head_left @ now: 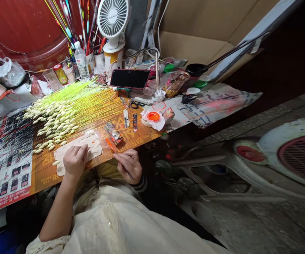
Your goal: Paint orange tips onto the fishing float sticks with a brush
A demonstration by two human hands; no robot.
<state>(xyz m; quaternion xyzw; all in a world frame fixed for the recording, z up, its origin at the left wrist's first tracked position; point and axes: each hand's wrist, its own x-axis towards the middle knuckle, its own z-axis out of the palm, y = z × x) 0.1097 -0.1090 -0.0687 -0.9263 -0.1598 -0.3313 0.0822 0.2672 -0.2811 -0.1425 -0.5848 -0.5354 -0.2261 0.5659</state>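
the left hand rests half-curled on a stained rag, while the right hand pinches something thin (too fine to make out from here).

Single head-worn camera facing forward and down, close above left hand and right hand; orange printed tabletop at 9 o'clock, cream blouse front at 6 o'clock.
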